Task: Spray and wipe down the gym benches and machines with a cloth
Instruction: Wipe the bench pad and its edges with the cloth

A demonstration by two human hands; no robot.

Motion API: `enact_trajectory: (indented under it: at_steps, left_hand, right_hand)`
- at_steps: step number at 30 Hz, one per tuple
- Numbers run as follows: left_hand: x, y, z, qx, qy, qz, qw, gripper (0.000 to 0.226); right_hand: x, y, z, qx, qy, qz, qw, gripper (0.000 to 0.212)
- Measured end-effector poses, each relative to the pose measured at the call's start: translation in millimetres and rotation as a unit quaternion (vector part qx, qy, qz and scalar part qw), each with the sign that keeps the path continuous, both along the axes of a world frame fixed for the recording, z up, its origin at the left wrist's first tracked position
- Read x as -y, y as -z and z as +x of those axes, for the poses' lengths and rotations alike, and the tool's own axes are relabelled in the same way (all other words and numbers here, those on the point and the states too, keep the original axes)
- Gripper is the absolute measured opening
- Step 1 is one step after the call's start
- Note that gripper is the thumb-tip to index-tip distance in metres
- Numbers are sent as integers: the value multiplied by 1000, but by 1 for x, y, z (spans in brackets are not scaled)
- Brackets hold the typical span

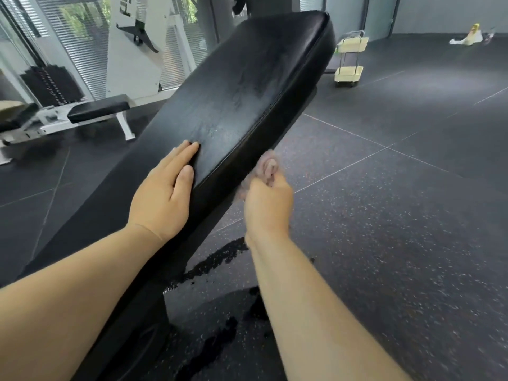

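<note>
A long black padded bench [247, 86] slants from the lower left up to the top centre, its top streaked with damp marks. My left hand [165, 193] lies flat on the pad's near part with straight fingers. My right hand [268, 204] grips a pinkish cloth [268, 166], blurred by motion, and holds it against the bench's right side edge. No spray bottle is near my hands.
Wet dark patches [220, 257] mark the speckled rubber floor under the bench. A second black bench with a white frame [99, 108] and a weight-stack machine [52, 83] stand at the left. A small yellow cart [350, 60] is behind, with bottles and a rag [471, 37] on the floor at the far right.
</note>
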State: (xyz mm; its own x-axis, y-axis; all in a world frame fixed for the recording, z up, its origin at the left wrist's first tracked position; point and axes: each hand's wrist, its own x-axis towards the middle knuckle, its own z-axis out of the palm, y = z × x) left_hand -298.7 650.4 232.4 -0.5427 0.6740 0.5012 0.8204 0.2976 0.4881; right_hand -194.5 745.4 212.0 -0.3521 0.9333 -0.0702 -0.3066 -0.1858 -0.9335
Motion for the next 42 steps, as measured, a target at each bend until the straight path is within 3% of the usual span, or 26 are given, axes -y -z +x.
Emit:
enact_trajectory:
  at_steps: [4,6,9,15,17,21,23,25,27,31,36,39,41,42]
  left_hand:
    - [-3,2,-4,1,-7,-5,1000,49]
    - [-2,2,-5,2,-2,-17,1000,49]
    - [-1,3,-7,9,12,-23,1000,50]
    - [1,5,-12,-2,24,-7,1000,45]
    - [-1,9,-13,-8,24,13,1000,44]
    - [-1,11,-13,-9,19,26,999,48]
    - [-1,10,-12,-4,24,25,999,48]
    - [0,9,-12,4,24,19,1000,48]
    - [0,8,-11,4,23,14,1000,50]
    - [0,6,-9,4,21,21,1000,50]
    - [0,7,-8,11,12,35,999,41]
    - [0,3,-5,15,9,28,999,41]
    - [9,5,-6,-4,7,4,1000,41]
    - [17,8,-8,-30,0,-13,999,41]
  right_hand:
    - [40,31,12,40,-122,-33,991,27]
    - [11,20,18,23,-68,-40,997,26]
    - [-59,-16,17,-86,50,-35,994,20]
    - [-49,-13,-17,-189,26,-57,980,38]
    - [-24,9,-14,-168,-2,-63,984,29]
    - [30,49,-3,-26,-121,-2,992,11]
    - [12,39,9,-49,-87,-19,995,20]
    - [-37,6,17,-122,40,-46,991,24]
    - [-76,-35,21,-168,94,-12,981,25]
    - [-60,-39,11,-177,50,-4,983,29]
    - [20,30,2,-122,-52,-40,990,30]
    - [58,61,1,-55,-139,-7,989,29]
    - [62,66,8,-61,-113,10,992,27]
    - [55,62,13,-84,-55,14,995,26]
